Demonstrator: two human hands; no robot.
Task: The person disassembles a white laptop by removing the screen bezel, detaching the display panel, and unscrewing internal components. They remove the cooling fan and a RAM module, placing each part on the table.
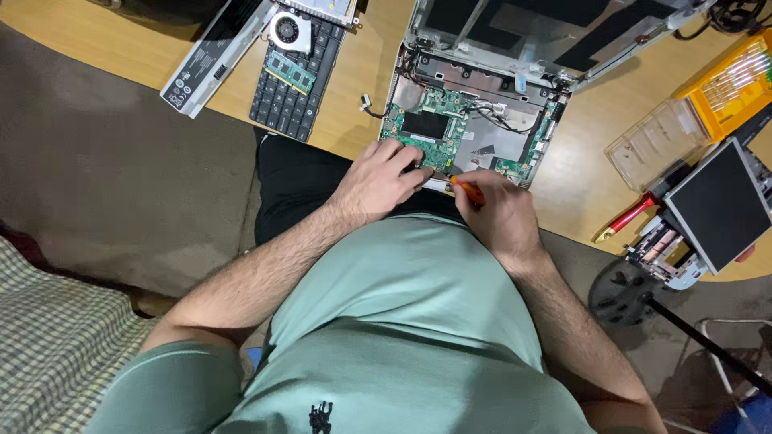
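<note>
An opened laptop base (515, 141) lies at the near edge of the wooden table (362, 72), its green circuit board (426, 124) exposed. My left hand (378, 181) rests on the board's near edge, fingers pressing down on it. My right hand (498, 213) grips a small orange-handled screwdriver (468, 190), its tip pointing at the near edge of the base, just beside my left fingertips. The laptop's lid section (531, 32) is folded open behind the base.
A detached black keyboard (293, 80) with a memory stick and a small fan (288, 30) on it lies at the back left, next to a long battery pack (211, 58). At right are a clear plastic case (655, 141), a yellow bit holder (732, 88), a red-handled tool (627, 217) and a dark drive unit (716, 209).
</note>
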